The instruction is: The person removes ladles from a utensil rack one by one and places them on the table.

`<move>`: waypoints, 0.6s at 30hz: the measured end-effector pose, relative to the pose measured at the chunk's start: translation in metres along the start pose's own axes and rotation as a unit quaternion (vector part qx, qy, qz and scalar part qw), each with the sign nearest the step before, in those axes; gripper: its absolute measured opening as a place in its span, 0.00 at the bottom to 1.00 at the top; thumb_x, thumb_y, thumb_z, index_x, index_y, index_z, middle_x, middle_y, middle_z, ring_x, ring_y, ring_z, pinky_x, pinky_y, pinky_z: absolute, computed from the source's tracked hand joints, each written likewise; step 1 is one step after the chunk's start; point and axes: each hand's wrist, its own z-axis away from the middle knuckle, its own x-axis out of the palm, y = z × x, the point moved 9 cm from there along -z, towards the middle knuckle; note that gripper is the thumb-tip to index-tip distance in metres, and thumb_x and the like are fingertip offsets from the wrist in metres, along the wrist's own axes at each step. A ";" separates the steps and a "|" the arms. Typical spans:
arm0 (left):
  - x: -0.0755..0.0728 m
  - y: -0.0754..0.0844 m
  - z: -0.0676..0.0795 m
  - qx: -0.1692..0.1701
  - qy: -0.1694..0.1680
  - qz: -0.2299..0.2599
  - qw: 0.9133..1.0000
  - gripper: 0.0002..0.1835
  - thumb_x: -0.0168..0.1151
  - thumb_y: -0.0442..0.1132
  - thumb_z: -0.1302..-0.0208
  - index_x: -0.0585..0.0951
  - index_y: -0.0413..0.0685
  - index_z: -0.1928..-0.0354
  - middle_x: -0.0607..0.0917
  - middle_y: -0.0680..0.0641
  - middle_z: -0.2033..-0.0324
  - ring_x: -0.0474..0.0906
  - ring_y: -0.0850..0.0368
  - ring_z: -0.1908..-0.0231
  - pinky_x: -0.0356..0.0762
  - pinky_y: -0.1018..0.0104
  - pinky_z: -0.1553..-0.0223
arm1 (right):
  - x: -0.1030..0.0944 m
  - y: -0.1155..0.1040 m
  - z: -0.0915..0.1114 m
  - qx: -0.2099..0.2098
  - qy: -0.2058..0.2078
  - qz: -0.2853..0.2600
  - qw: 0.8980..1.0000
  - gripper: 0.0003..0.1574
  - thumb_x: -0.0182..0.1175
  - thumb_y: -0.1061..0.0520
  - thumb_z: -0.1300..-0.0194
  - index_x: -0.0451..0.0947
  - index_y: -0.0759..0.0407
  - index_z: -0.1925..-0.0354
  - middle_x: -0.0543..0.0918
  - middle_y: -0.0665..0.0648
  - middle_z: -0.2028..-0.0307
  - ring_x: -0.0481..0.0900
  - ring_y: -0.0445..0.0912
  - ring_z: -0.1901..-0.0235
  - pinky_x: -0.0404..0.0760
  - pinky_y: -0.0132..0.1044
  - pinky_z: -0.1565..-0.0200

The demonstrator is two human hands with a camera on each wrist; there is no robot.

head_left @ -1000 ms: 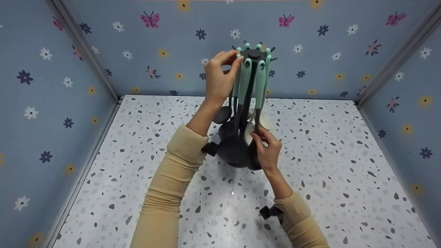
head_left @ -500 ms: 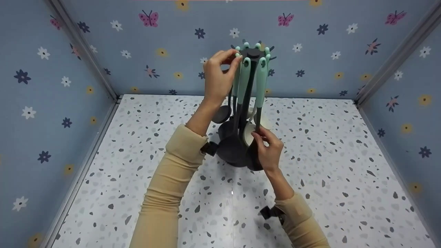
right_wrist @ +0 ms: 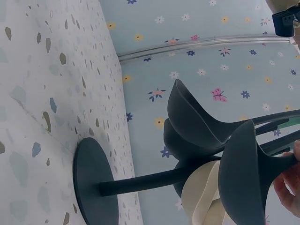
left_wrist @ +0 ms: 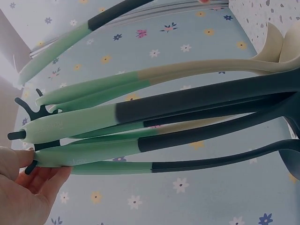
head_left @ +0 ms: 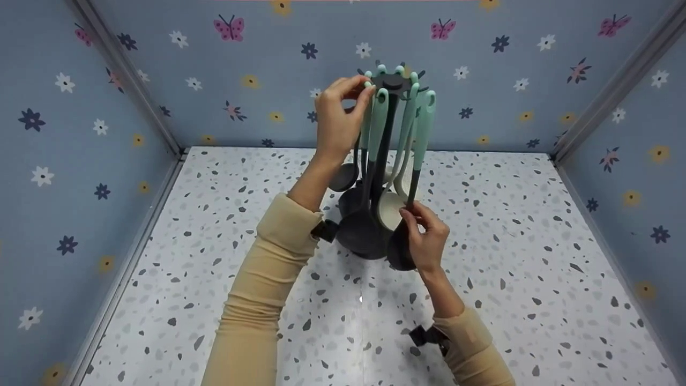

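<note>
Mint-handled ladle (head_left: 419, 150) is off its hook, tilted beside the utensil rack (head_left: 387, 161), handle end up and leaning right, dark bowl down above the speckled table (head_left: 509, 241). Right hand (head_left: 426, 236) pinches its dark shaft; left hand (head_left: 337, 120) pinches the rack's top.

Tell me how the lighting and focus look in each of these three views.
Head view: even, soft light, sharp on both hands and the utensil rack. Left wrist view: washed out and hazy, with the mint handles pale. Right wrist view: dimmer, the stand base dark and the ladle bowl soft-edged up close.
</note>
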 end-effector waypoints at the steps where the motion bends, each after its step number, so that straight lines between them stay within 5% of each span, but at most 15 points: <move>1: 0.000 0.000 0.000 -0.001 0.001 0.000 1.000 0.10 0.58 0.36 0.41 0.81 0.36 0.61 0.80 0.45 0.66 0.76 0.60 0.65 0.77 0.72 0.67 | -0.002 0.006 0.002 0.005 0.000 0.001 1.000 0.10 0.60 0.78 0.53 0.77 0.75 0.67 0.81 0.65 0.74 0.79 0.49 0.74 0.76 0.26 0.71; 10: -0.001 0.002 0.000 0.008 0.001 -0.010 1.000 0.10 0.57 0.37 0.40 0.81 0.37 0.61 0.80 0.45 0.67 0.76 0.60 0.66 0.77 0.71 0.68 | -0.019 0.035 0.015 0.039 -0.010 0.046 0.998 0.09 0.61 0.72 0.49 0.79 0.72 0.66 0.81 0.62 0.73 0.78 0.44 0.73 0.75 0.24 0.71; 18: 0.000 0.001 0.000 -0.007 -0.002 -0.007 1.000 0.10 0.57 0.37 0.40 0.81 0.37 0.62 0.80 0.45 0.67 0.77 0.60 0.66 0.77 0.74 0.69 | -0.026 0.045 0.020 0.082 -0.032 0.092 0.992 0.06 0.60 0.73 0.49 0.78 0.73 0.68 0.81 0.65 0.75 0.79 0.52 0.76 0.76 0.27 0.73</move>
